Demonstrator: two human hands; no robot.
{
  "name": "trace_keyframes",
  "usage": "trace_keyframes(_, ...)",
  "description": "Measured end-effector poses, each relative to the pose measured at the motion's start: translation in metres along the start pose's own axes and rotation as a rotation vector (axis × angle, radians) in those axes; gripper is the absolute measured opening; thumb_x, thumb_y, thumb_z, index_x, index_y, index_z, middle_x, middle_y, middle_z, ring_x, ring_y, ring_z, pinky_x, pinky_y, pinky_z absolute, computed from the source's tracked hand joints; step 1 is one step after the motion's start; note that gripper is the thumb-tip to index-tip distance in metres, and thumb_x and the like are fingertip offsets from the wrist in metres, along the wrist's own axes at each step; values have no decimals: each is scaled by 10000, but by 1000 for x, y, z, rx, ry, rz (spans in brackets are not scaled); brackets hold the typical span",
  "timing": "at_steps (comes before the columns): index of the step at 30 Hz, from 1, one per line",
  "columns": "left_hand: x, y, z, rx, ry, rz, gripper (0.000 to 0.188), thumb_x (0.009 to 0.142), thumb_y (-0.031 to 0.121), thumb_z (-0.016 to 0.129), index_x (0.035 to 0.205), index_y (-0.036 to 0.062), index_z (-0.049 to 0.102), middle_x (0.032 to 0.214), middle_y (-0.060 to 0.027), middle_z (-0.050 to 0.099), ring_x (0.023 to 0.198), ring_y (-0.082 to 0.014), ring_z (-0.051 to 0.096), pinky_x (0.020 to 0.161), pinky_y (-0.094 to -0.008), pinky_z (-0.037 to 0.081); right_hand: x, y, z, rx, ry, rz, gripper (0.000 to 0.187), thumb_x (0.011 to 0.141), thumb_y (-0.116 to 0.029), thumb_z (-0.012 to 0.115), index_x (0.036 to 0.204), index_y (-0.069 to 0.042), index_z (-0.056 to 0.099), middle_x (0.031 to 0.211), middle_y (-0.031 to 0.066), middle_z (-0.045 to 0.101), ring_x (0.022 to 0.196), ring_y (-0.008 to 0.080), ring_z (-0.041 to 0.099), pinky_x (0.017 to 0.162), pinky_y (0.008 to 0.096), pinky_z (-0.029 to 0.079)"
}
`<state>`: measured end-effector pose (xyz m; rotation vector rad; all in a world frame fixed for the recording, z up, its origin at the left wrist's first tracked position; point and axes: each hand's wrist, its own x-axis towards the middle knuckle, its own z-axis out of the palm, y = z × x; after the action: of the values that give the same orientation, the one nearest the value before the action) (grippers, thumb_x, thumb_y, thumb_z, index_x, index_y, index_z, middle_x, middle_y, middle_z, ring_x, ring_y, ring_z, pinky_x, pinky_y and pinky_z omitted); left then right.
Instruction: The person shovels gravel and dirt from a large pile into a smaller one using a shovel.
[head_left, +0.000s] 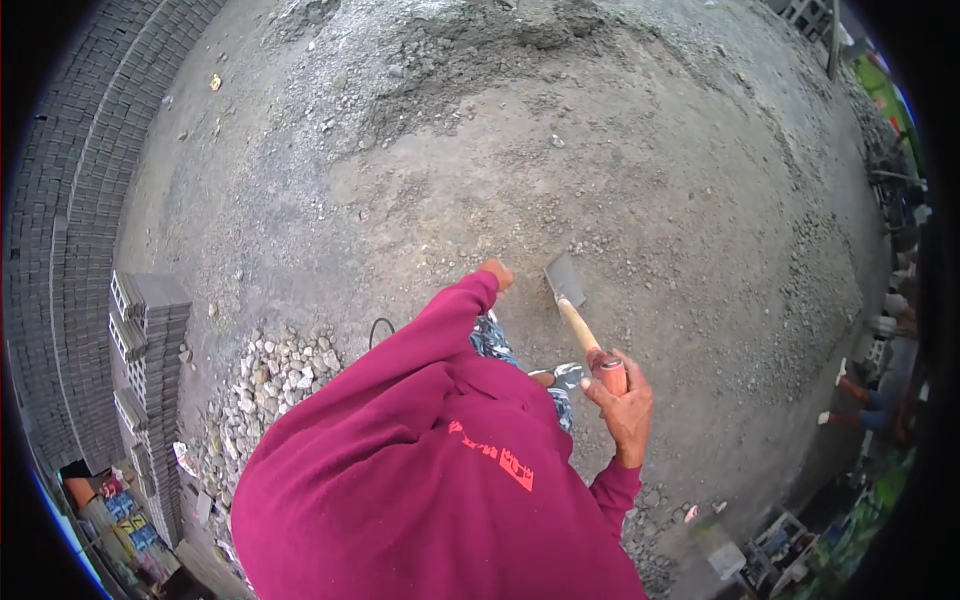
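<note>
A shovel [578,325] with a wooden shaft and a red grip slants away in front of me. Its flat grey blade [566,278] rests on the gritty ground. My right hand [627,408] is wrapped round the red grip at the top end. My left hand [497,273] reaches out from a maroon sleeve, to the left of the blade and apart from it. Its fingers look curled in, and nothing shows in them. Below it, part of my patterned trousers and a grey shoe [570,376] can be seen.
A mound of grey gravel [480,60] lies ahead. Stacked hollow blocks [150,330] and long rows of grey blocks [85,180] line the left side. Pale stones [270,385] are heaped near my left. At the far right edge another person's legs [865,400] are partly visible.
</note>
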<state>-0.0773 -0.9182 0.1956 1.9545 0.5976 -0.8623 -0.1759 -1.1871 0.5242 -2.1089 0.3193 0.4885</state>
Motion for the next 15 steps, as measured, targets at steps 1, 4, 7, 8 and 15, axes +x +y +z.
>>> trace_keyframes(1, 7, -21, -44, 50, 63, 28, 309, 839, 296, 518, 809, 21, 657, 694, -139, 669, 562, -242, 657, 491, -389, 535, 10, -10, 10, 0, -27, -37, 641, 658, -273, 812, 1186, 10, 584, 1035, 157, 667, 945, 250, 636, 846, 357, 486)
trace_keyframes(4, 3, -56, -120, -77, 193, -10, 312, 852, 292, 497, 791, 21, 640, 682, -138, 665, 575, -244, 667, 479, -390, 537, 28, -44, 29, 14, 14, 70, 567, 663, -251, 802, 1134, -4, 606, 870, 86, 647, 675, 156, 608, 523, 279, 483)
trace_keyframes(7, -16, -131, -218, -276, 410, -96, 273, 874, 271, 487, 912, 36, 622, 726, -132, 668, 568, -239, 655, 477, -393, 540, 59, -82, 54, 21, -65, -18, 440, 684, -237, 784, 1032, -14, 634, 738, 39, 605, 519, 97, 522, 397, 241, 391)
trace_keyframes(8, -25, -152, -235, -355, 430, -151, 268, 880, 268, 482, 975, 48, 602, 760, -131, 669, 581, -239, 654, 486, -399, 542, 66, -98, 64, -10, -43, -40, 314, 699, -221, 769, 885, -14, 624, 653, 23, 578, 459, 87, 482, 397, 241, 381)
trace_keyframes(15, -78, -241, -251, -915, 523, -477, 282, 884, 262, 477, 1091, 80, 533, 880, -132, 670, 654, -246, 655, 534, -420, 553, 123, -146, 112, -64, -127, -30, 283, 736, -225, 734, 862, 1, 619, 689, 56, 629, 485, 85, 502, 412, 240, 370)
